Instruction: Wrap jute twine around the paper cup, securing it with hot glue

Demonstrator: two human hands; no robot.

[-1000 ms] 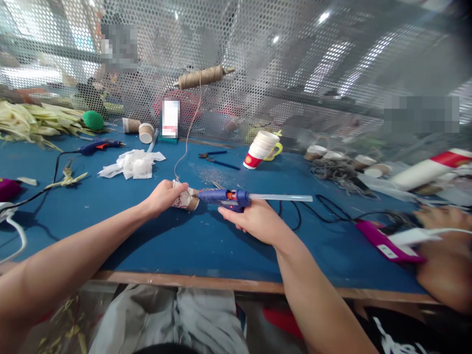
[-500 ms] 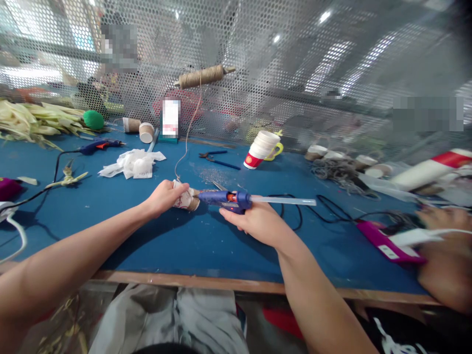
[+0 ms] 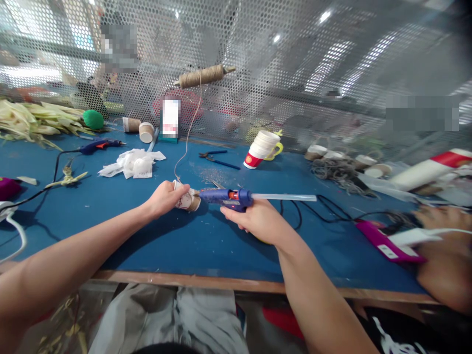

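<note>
My left hand [image 3: 165, 197] is closed around a small paper cup [image 3: 188, 201] lying on its side on the blue table [image 3: 184, 241]. My right hand [image 3: 254, 219] grips a blue hot glue gun [image 3: 230, 197] with a clear glue stick [image 3: 283, 197] sticking out of its back. The gun's nozzle touches the cup's brown bottom. A thin twine strand [image 3: 188, 132] runs from the cup up to a twine spool [image 3: 201, 76] on the mesh screen.
A stack of paper cups [image 3: 260, 149], pliers [image 3: 216, 157], crumpled white paper [image 3: 132, 163], a second glue gun [image 3: 98, 145] and pale husks [image 3: 37, 123] lie farther back. At right, another person's hands [image 3: 442, 246] work by a magenta device [image 3: 383, 241] and black cables [image 3: 332, 206].
The glue gun and my right hand have shifted slightly right and up; the cup stays held in my left hand. The other person's hands at right moved a little.
</note>
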